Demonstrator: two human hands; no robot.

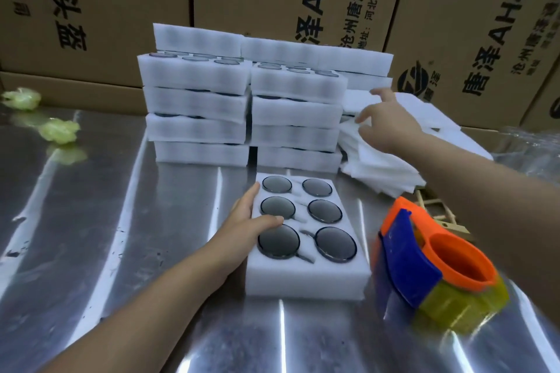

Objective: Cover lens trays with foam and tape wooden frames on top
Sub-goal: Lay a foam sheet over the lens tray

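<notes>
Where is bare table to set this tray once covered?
Bare table: left of the lens tray, between the left hand and green scraps, and along the near edge. Crowded right: tape dispenser, wooden frames, foam sheets; tray stacks behind.

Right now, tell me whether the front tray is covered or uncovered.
Uncovered: the tray shows all six lenses, with no foam on top.

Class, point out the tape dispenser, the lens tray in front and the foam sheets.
tape dispenser (406,266): head view, blue side panel
lens tray (306,281): head view, front foam wall
foam sheets (381,166): head view, pile's near edge
</notes>
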